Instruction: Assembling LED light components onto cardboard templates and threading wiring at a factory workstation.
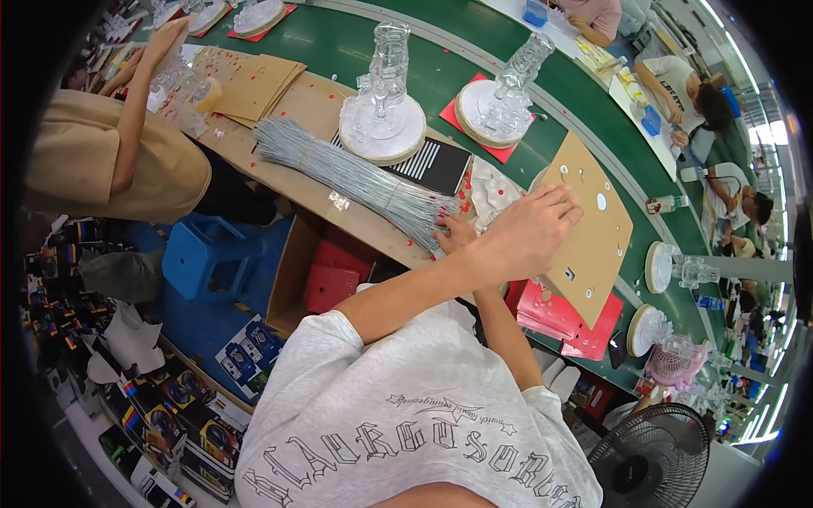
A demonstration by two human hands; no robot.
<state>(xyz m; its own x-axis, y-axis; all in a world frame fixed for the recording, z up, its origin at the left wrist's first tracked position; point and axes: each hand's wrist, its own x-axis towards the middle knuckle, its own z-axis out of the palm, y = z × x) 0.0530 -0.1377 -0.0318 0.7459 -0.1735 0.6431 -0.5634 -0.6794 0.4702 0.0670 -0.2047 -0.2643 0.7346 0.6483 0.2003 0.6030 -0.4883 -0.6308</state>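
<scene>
My arms cross in front of me. My left hand (542, 222) reaches to the right, its fingers bent over the left part of a tan cardboard sheet (605, 241) with round and slotted holes. The sheet is tilted, and some fingers are hidden. Under my left forearm, my right hand (458, 234) reaches left to the near end of a bundle of thin silvery wires (356, 179). Its fingertips are bent at the wire ends. Small red bits lie around them. Crumpled whitish material (491, 193) lies between my hands.
Glass pieces stand on round white-topped boards (383, 140) along the green conveyor (322, 38). Flat cardboard sheets (258, 85) lie at the far left, red sheets (563, 320) under the tilted cardboard. A person (118, 144) stands left, beside a blue stool (203, 258). A black fan (652, 457) is at lower right.
</scene>
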